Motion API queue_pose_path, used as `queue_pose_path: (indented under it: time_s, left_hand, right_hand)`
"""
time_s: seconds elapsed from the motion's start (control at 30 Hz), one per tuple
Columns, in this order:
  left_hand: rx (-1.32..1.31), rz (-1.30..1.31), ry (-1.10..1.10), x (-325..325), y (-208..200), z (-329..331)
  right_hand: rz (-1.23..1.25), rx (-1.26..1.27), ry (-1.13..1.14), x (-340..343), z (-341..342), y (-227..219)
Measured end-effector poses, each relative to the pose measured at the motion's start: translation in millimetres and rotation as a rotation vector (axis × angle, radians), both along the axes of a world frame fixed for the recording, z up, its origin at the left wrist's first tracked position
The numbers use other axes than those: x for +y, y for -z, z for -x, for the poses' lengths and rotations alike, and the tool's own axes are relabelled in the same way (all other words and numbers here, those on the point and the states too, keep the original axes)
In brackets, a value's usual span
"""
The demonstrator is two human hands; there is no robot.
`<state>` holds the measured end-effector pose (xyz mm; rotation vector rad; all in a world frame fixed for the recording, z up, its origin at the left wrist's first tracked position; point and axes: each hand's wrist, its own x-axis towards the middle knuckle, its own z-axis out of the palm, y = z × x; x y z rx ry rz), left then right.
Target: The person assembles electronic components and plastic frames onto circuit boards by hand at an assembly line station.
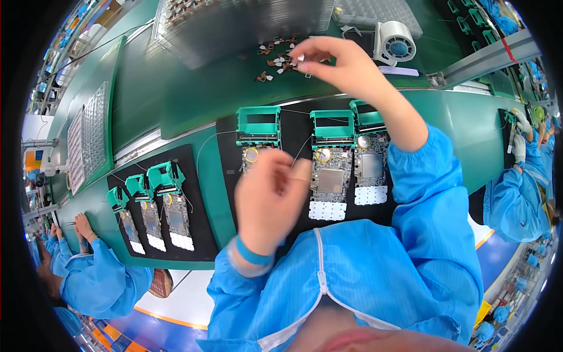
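Note:
My right hand (331,58) reaches over a scattered pile of small brown-and-white flex parts (280,58). Its thumb and forefinger pinch one small part with a pale, shiny end (301,58). Closer to me, my left hand (270,196), slightly blurred and with its fingers curled in, is over the leftmost circuit board (248,157) of three on a black mat. Whatever its fingers may hold is hidden. Two more boards, a middle one (331,180) and a right one (372,167), lie beside it. Each board joins a green frame (332,124) at its far end.
Three more boards (176,217) lie on another black mat to the left. Clear trays (94,132) stand at far left; a stacked tray block (234,29) and a small white fan (396,44) are at the back. Co-workers in blue (105,276) sit on both sides.

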<state>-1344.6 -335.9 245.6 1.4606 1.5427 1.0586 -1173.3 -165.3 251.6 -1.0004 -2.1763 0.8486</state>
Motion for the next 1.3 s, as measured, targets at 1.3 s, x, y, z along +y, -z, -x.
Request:
queue_pose_path:
  time_s: [1.3]
  left_hand:
    - [-0.686,0.116,0.097,16.5,26.0,-19.7]
  right_hand:
    - [-0.129,0.115,-0.128,-85.7,-18.7,-9.7]
